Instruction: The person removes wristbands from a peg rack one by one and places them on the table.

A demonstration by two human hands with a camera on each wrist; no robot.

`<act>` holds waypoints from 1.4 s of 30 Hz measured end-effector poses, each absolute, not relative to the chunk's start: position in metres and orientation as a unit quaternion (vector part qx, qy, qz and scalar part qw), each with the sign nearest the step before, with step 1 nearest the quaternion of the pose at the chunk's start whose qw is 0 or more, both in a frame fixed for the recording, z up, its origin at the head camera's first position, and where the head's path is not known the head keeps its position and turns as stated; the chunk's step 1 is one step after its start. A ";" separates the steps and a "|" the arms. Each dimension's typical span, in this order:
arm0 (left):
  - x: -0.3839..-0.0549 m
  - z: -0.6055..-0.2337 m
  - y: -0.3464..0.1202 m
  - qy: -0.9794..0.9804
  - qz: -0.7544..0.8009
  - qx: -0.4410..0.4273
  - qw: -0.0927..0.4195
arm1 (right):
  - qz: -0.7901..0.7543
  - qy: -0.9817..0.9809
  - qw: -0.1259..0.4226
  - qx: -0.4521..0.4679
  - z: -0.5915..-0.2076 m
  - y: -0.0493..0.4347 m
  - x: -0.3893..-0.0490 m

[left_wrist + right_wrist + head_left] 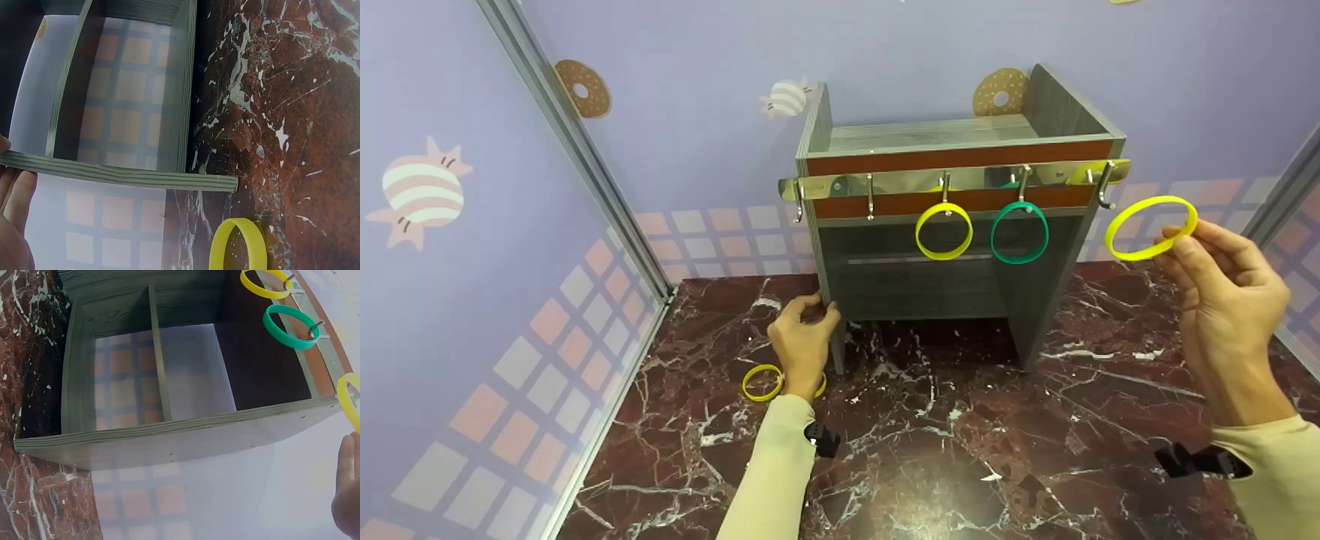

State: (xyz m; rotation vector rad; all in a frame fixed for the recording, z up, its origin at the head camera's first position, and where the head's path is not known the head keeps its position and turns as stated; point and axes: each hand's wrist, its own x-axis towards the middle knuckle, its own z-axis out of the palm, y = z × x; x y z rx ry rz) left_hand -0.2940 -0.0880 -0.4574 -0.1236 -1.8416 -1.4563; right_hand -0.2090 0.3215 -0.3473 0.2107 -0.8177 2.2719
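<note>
My right hand [1230, 300] pinches a yellow silicone wristband [1151, 201] between thumb and fingers, just right of the hook rail's [840, 186] end hook. My left hand [802, 337] grips the front edge of the small wooden shelf unit's left side panel [121, 177], low down, fingers on both sides of the board. Another yellow wristband [944, 256] hangs from the rail's middle hook, and a green wristband [1020, 260] from the hook to its right. Two yellow wristbands [763, 399] lie on the floor by my left wrist, one mostly hidden behind it.
The shelf unit [1054, 300] stands on a dark red marble-patterned surface [930, 465], against a purple wall [900, 52] with printed tiles and sweets. A side wall [457, 300] rises on the left. Hooks at the rail's left and far right end hold nothing.
</note>
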 end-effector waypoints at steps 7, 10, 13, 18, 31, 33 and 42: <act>-0.294 -0.457 -0.088 -0.726 -0.568 -0.044 0.385 | 0.871 -0.337 0.351 0.070 -0.362 0.327 -0.207; -0.295 -0.458 -0.088 -0.726 -0.570 -0.044 0.383 | 0.868 -0.347 0.349 0.066 -0.369 0.328 -0.208; -0.295 -0.458 -0.088 -0.726 -0.569 -0.044 0.383 | 0.865 -0.356 0.348 0.064 -0.378 0.330 -0.209; -0.295 -0.458 -0.088 -0.727 -0.564 -0.046 0.388 | 0.852 -0.387 0.350 0.049 -0.395 0.334 -0.213; -0.293 -0.456 -0.087 -0.728 -0.569 -0.042 0.380 | 0.836 -0.460 0.299 -0.016 -0.437 0.347 -0.217; -0.293 -0.456 -0.087 -0.730 -0.566 -0.040 0.382 | 0.830 -0.477 0.287 -0.026 -0.444 0.350 -0.217; -0.293 -0.457 -0.087 -0.730 -0.560 -0.042 0.390 | 0.807 -0.540 0.233 -0.050 -0.474 0.359 -0.218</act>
